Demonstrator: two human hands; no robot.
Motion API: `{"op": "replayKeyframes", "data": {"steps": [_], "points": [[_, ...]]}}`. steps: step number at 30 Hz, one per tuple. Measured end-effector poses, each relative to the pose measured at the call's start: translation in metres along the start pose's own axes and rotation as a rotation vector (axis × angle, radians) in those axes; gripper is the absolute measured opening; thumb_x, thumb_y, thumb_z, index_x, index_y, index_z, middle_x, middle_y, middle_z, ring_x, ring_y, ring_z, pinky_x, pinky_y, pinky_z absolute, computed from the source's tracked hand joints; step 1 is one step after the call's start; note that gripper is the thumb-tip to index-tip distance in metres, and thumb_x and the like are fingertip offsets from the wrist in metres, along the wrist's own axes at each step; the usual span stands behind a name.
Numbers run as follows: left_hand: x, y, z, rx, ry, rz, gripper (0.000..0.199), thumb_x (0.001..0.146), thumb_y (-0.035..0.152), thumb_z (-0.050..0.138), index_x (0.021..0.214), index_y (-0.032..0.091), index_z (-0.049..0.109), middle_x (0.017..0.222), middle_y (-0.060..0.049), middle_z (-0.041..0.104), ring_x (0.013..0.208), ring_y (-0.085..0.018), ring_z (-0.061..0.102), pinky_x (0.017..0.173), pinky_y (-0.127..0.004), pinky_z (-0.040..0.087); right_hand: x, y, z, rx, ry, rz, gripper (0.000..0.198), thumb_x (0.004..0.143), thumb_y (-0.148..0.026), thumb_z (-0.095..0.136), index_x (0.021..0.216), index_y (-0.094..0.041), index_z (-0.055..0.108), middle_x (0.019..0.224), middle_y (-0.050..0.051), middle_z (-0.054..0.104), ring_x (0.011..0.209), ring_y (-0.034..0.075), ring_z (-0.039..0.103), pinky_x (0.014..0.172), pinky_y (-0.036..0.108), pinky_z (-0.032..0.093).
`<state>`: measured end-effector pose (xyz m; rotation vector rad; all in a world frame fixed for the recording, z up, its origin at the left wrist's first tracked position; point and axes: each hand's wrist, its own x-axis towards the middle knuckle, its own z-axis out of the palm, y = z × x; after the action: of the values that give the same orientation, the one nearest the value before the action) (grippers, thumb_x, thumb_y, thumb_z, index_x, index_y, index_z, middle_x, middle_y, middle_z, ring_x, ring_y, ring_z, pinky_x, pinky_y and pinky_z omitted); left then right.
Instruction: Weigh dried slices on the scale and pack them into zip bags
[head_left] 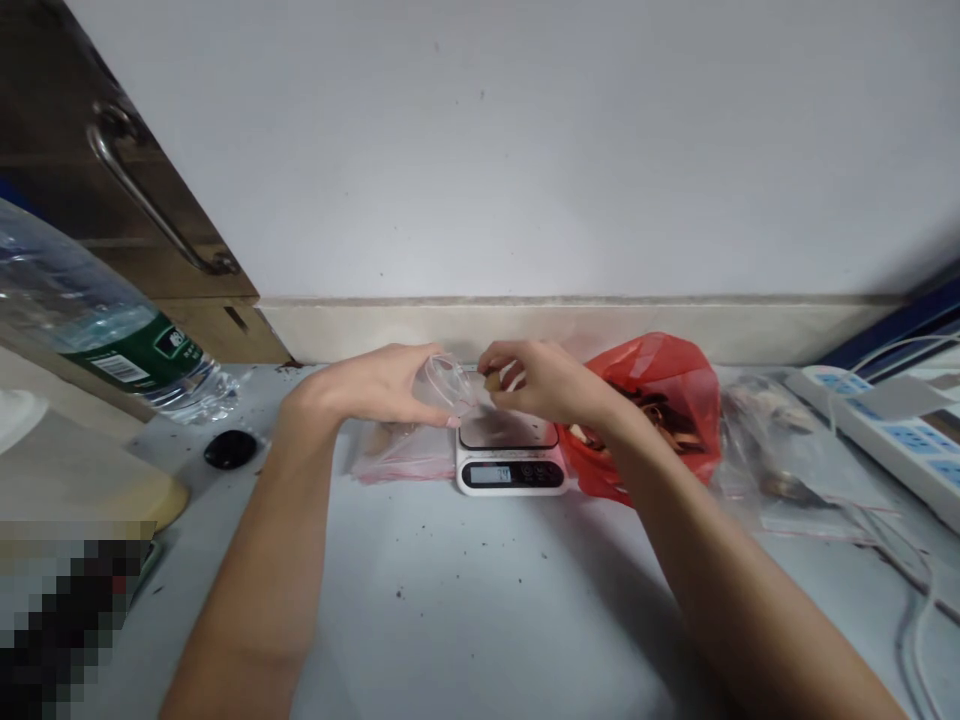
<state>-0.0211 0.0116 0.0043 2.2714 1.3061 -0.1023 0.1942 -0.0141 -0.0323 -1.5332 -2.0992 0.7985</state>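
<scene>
- Bare forearms enter from the lower left and lower right edges, nearest the camera, over a pale worktop with dark specks.
- Left hand, centre: clamped on a clear bag, thumb and fingers spread about its mouth.
- Right hand, just right of centre: fingers together on a small brown piece, near the bag's mouth.
- Kitchen scale, centre, below both hands; display lit, digits too small to read surely.
- Flat clear bags left of the scale; red bag of brown slices beside it, right.
- Bottle, left of frame, tilted.
</scene>
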Motion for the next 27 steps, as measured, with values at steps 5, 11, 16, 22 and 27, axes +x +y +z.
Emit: {"op": "replayKeyframes", "data": {"steps": [5,11,16,22,27], "points": [[-0.002,-0.001,-0.003,-0.022,0.065,0.114,0.066,0.079,0.066,0.067,0.129,0.023,0.063,0.131,-0.009,0.072,0.116,-0.030,0.067,0.093,-0.034,0.049,-0.010,-0.006,-0.014,0.352,0.094,-0.311,0.040,0.081,-0.018,0.062,0.120,-0.021,0.069,0.109,0.007,0.077,0.106,0.022,0.073,0.092,0.039,0.059],[-0.014,0.002,-0.009,-0.111,0.195,0.232,0.076,0.082,0.065,0.067,0.146,0.027,0.055,0.146,-0.008,0.065,0.131,-0.031,0.061,0.105,-0.038,0.048,-0.017,-0.005,-0.024,0.037,0.124,-0.406,0.015,0.084,-0.021,0.065,0.095,-0.024,0.076,0.147,0.011,0.063,0.137,0.030,0.058,0.113,0.051,0.046],[-0.017,0.004,-0.011,-0.289,0.266,0.274,0.069,0.089,0.055,0.063,0.149,0.024,0.056,0.134,-0.010,0.073,0.119,-0.029,0.070,0.098,-0.040,0.056,-0.019,-0.009,-0.027,0.204,0.192,-0.441,0.030,0.083,-0.045,0.077,0.072,-0.022,0.059,0.131,0.013,0.070,0.122,0.029,0.066,0.098,0.042,0.053],[-0.017,0.008,-0.010,-0.418,0.454,0.255,0.035,0.091,0.045,0.065,0.108,0.018,0.079,0.101,-0.008,0.082,0.096,-0.024,0.078,0.088,-0.036,0.063,-0.020,-0.014,-0.026,0.280,0.292,-0.309,0.050,0.072,-0.061,0.084,0.070,-0.022,0.052,0.083,0.004,0.066,0.080,0.019,0.062,0.068,0.031,0.050],[-0.018,0.013,-0.010,-0.426,0.459,0.274,0.022,0.083,0.038,0.073,0.093,0.018,0.077,0.087,-0.005,0.081,0.086,-0.021,0.078,0.080,-0.030,0.062,-0.021,-0.016,-0.027,0.333,0.297,-0.295,0.041,0.076,-0.051,0.081,0.067,-0.023,0.052,0.070,-0.001,0.059,0.066,0.015,0.055,0.062,0.029,0.046]]}}
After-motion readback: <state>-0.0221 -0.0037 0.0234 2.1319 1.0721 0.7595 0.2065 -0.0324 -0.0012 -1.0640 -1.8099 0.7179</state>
